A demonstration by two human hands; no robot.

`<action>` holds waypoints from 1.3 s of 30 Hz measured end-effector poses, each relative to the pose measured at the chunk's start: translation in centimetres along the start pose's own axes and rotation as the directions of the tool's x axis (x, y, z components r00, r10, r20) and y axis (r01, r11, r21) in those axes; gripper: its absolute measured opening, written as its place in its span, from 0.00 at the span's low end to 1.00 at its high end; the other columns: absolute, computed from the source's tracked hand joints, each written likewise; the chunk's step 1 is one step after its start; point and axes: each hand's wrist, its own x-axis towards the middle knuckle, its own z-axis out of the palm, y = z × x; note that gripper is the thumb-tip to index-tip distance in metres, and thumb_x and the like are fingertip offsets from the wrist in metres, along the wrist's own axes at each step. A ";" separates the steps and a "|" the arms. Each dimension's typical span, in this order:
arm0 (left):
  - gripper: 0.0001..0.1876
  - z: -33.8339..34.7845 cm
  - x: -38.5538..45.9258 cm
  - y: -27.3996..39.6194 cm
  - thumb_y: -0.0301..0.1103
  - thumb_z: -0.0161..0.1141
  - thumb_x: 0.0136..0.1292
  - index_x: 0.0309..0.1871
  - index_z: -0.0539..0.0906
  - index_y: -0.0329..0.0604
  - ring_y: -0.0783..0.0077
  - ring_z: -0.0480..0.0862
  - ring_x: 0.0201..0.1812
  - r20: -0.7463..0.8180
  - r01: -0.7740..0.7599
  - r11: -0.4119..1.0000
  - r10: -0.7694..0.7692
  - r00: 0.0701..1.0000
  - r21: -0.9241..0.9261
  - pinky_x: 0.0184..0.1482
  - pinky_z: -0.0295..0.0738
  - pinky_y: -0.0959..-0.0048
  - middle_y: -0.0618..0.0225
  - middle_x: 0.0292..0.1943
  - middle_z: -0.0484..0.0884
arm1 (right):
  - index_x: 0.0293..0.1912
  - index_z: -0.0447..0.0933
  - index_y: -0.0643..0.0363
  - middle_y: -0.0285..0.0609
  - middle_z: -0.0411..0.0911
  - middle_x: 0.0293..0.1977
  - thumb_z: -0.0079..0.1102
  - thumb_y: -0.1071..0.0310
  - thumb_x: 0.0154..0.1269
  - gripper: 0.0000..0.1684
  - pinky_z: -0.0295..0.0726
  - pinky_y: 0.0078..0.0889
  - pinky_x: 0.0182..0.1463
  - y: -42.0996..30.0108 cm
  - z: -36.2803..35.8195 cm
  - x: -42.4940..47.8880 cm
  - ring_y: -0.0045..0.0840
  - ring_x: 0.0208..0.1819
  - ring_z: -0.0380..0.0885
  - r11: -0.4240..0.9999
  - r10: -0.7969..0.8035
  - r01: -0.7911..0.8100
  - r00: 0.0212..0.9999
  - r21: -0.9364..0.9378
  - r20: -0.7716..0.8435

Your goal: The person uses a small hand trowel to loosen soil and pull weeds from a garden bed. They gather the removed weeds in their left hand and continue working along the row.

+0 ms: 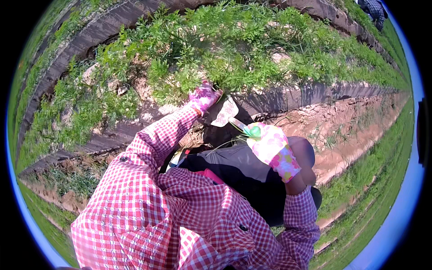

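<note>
My left hand (204, 96), in a pink-and-white patterned glove, reaches into the near edge of a bed of feathery-leaved green plants (233, 60) that look like carrot tops. Its fingertips are partly hidden among stems, so its grip is unclear. My right hand (270, 145) wears a flowered glove and is closed around the green handle (253, 131) of a small hand tool. The tool's flat, soil-stained blade (225, 113) points toward my left hand, just short of it. A few thin grass blades (229, 142) stick out beside my right glove.
Dark plastic sheeting (270, 101) edges the bed. A bare soil furrow (341, 128) with some grass runs off to the right. My bent knee (222, 162) in dark trousers is below my hands. Another person (373, 13) is far off at the upper right.
</note>
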 end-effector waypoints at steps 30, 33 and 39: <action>0.17 -2.1 0.3 -5.6 0.45 0.62 0.58 0.41 0.82 0.40 0.54 0.81 0.27 -0.061 -0.375 0.911 0.370 0.927 -0.174 0.31 0.74 0.60 0.54 0.28 0.81 | 0.39 0.79 0.60 0.50 0.81 0.32 0.62 0.64 0.52 0.15 0.79 0.39 0.42 -0.2 1.5 1.8 0.44 0.37 0.80 0.974 -0.040 0.045 0.999 0.221 -0.028; 0.10 -4.2 -6.1 -7.7 0.33 0.64 0.48 0.33 0.81 0.38 0.47 0.80 0.33 0.413 -0.219 0.945 0.305 0.858 -0.243 0.34 0.74 0.58 0.48 0.27 0.79 | 0.42 0.78 0.56 0.47 0.81 0.30 0.61 0.63 0.54 0.15 0.79 0.38 0.39 2.4 0.7 -1.3 0.41 0.34 0.81 0.979 -0.078 0.103 0.987 0.176 -0.142; 0.28 -8.3 -12.4 -8.8 0.40 0.65 0.53 0.60 0.73 0.53 0.51 0.83 0.44 0.836 -0.247 0.950 -0.028 0.548 0.193 0.46 0.78 0.59 0.53 0.41 0.83 | 0.47 0.80 0.59 0.38 0.84 0.32 0.65 0.71 0.55 0.17 0.78 0.23 0.35 2.3 -1.9 -2.9 0.20 0.32 0.82 0.950 0.214 -0.183 0.972 0.251 -0.101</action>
